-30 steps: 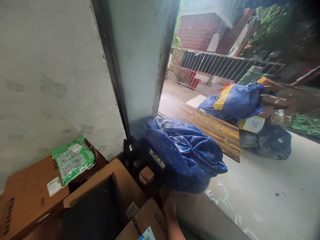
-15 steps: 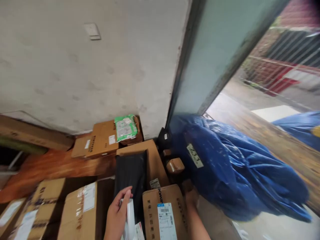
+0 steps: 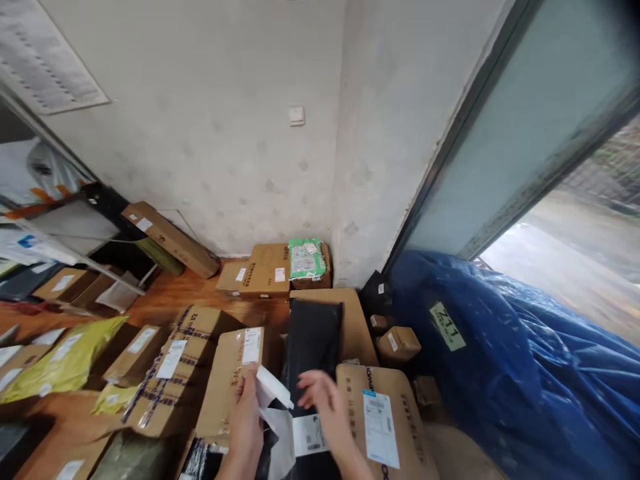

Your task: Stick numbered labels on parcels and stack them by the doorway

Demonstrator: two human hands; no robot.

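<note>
My left hand (image 3: 246, 420) grips a white plastic mailer (image 3: 276, 407) low in the middle of the view. Just to its right, my right hand (image 3: 323, 403) hovers with fingers spread, nothing in it, over a black plastic parcel (image 3: 313, 337) that lies on a cardboard box. A labelled cardboard box (image 3: 387, 423) sits right beside my right wrist. Another labelled cardboard box (image 3: 230, 377) stands just left of my left hand.
Several cardboard boxes cover the wooden floor, with yellow mailers (image 3: 65, 363) at the left. A green mailer (image 3: 306, 259) lies on boxes against the wall. A big blue sack tagged 211 (image 3: 500, 360) fills the doorway at right. A small box (image 3: 399, 343) sits beside it.
The view has swung left from the doorway into the room. My right hand left the box by the blue sack and came in toward the white mailer held by my left hand.
</note>
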